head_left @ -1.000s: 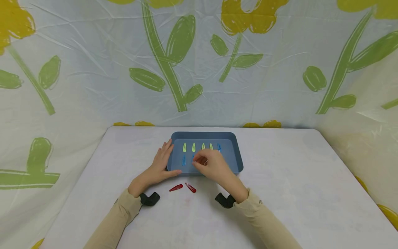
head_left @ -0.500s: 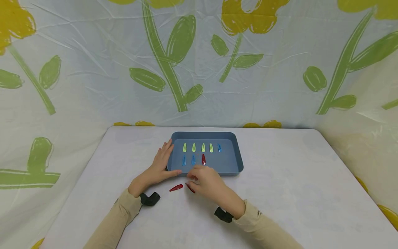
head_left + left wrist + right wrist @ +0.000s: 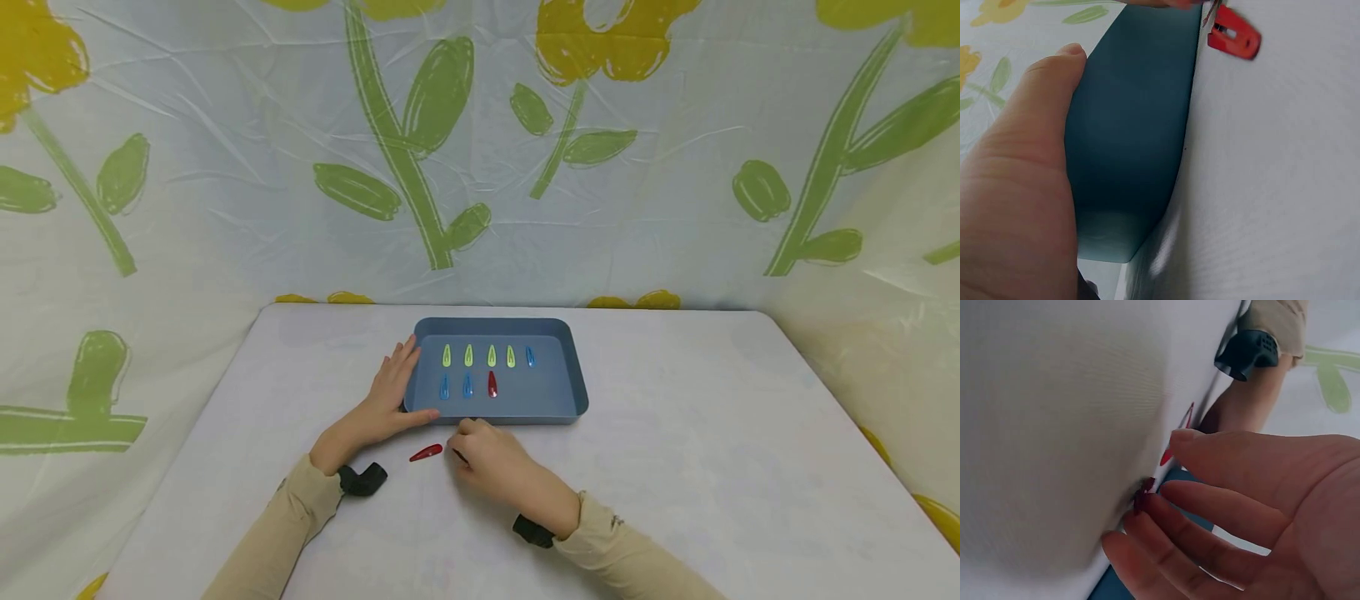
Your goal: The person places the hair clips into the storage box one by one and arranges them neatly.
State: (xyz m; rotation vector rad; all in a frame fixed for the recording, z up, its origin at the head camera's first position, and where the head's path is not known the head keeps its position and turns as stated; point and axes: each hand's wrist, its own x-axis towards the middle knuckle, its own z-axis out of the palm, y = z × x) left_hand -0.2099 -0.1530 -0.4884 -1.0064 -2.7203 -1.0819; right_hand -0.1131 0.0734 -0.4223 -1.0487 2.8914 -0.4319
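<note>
My left hand [image 3: 382, 404] rests against the left end of a blue-grey tray [image 3: 540, 392], fingers spread and thumb along the front wall. In the left wrist view the thumb [image 3: 1047, 106] lies against that wall. Close in front of the tray is my right hand [image 3: 491, 462], low over the table. Its fingertips touch a dark red hair clip [image 3: 1142, 494] in the right wrist view, while the thumb [image 3: 1188, 440] stands apart from it. The head view mostly hides that clip. Another red hair clip [image 3: 426, 452] lies on the table between the hands.
Inside the tray are two rows of hair clips: several yellow-green ones [image 3: 468, 356] and a blue one [image 3: 530, 357] behind, two blue ones [image 3: 468, 385] and a red one [image 3: 492, 384] in front. A flowered sheet [image 3: 637, 200] hangs behind the white table [image 3: 675, 433].
My right hand has drawn back from the tray to the table in front, over one red hair clip. A red hair clip now shows in the tray's front row. The left hand stays put.
</note>
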